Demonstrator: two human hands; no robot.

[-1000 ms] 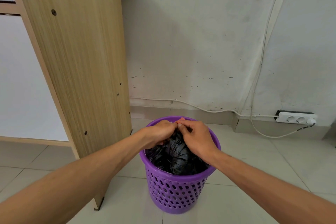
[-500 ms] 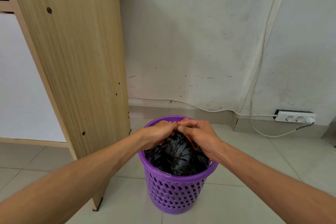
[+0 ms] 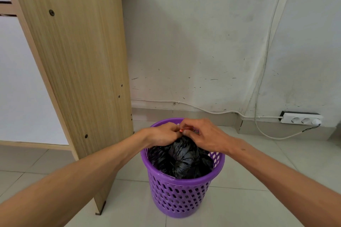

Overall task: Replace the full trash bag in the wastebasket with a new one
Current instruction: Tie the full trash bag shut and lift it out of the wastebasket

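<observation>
A purple perforated wastebasket (image 3: 180, 196) stands on the tiled floor in the middle of the head view. A full black trash bag (image 3: 181, 160) fills it, its top gathered into a bunch. My left hand (image 3: 162, 135) and my right hand (image 3: 204, 137) meet over the far rim, both pinching the gathered neck of the bag. A small red drawstring (image 3: 181, 131) shows between the fingertips. The knot itself is hidden under my fingers.
A tall wooden desk side panel (image 3: 77, 64) stands right beside the basket on the left. Behind is a white wall with a cable (image 3: 203, 109) along the baseboard and a white power strip (image 3: 301, 119) at the right. Tiled floor spreads to the right.
My right hand's fingers have spread and shifted slightly up over the bag's neck. The red drawstring now shows between the fingertips. The bag and the basket have stayed put.
</observation>
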